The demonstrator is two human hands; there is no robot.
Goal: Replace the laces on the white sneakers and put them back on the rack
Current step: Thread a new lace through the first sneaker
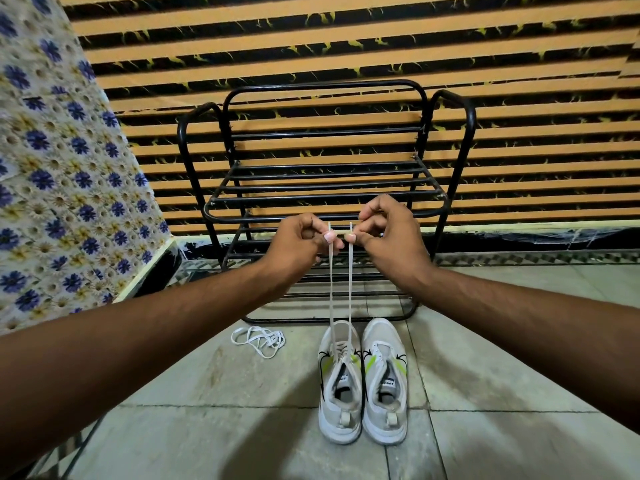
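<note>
Two white sneakers stand side by side on the floor, toes toward the rack: the left sneaker [339, 386] and the right sneaker [384, 382]. A white lace [349, 292] runs up from the left sneaker's eyelets in two taut strands. My left hand [298, 245] pinches one strand's end, and my right hand [388, 233] pinches the other, both held high in front of the black metal shoe rack [325, 174]. A second loose white lace [259, 339] lies coiled on the floor to the left of the sneakers. The right sneaker shows no lace.
The rack stands against a striped orange and black wall [346, 39] and its shelves hold nothing. A floral-patterned cloth surface [59, 168] rises at the left. Grey floor tiles [207, 427] spread around the sneakers.
</note>
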